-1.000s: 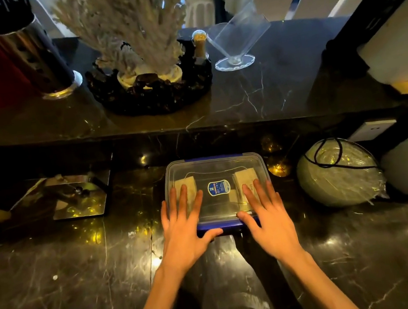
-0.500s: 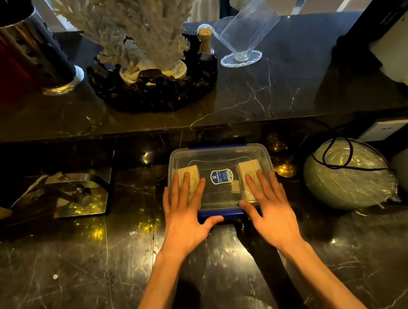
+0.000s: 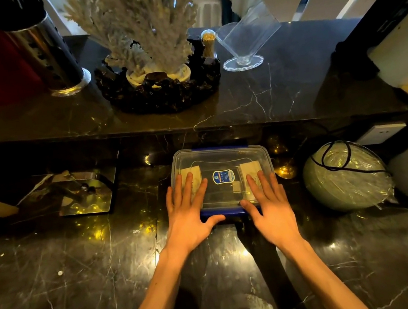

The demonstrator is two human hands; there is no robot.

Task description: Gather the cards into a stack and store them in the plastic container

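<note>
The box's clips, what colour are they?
Blue, seen on the plastic container in the head view.

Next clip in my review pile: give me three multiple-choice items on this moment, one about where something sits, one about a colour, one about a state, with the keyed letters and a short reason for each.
1. Where is the wrapped green ball with the black cord?
A. Right of the plastic container
B. On the upper shelf
C. Inside the container

2. What colour are the lid clips on the plastic container?
A. Red
B. Blue
C. Yellow

3. What state is the container in?
A. Lid off, empty
B. Lid on, cards inside
C. Tipped on its side

Key: 1 A, it sits on the dark marble counter to the container's right. 2 B, blue strips line the near and far edges. 3 B, the left hand and right hand lie flat on the clear lid, with pale cards visible beneath.
</note>
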